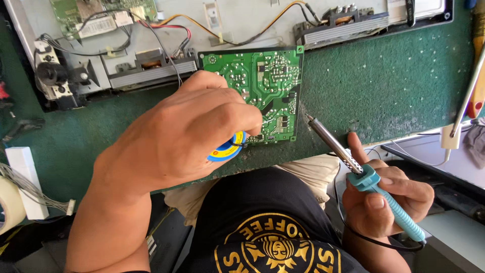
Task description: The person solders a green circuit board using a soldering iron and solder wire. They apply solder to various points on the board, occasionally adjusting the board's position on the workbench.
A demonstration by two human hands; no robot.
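Note:
A green circuit board (268,81) lies solder-side up on the green mat (384,86), right in front of me. My left hand (187,131) hovers over its lower left part and grips a small blue and yellow spool of solder wire (227,148), with a thin wire end reaching toward the board. My right hand (389,194) is off the table edge to the right and holds a soldering iron (361,174) by its teal handle. The metal tip points up-left and ends just right of the board's lower corner.
An opened device chassis (151,30) with boards, coloured wires and grey heatsinks spans the back. A white block (22,177), a ribbon of wires and a tape roll (7,207) lie at the left. An orange-handled tool (477,60) stands at the right edge.

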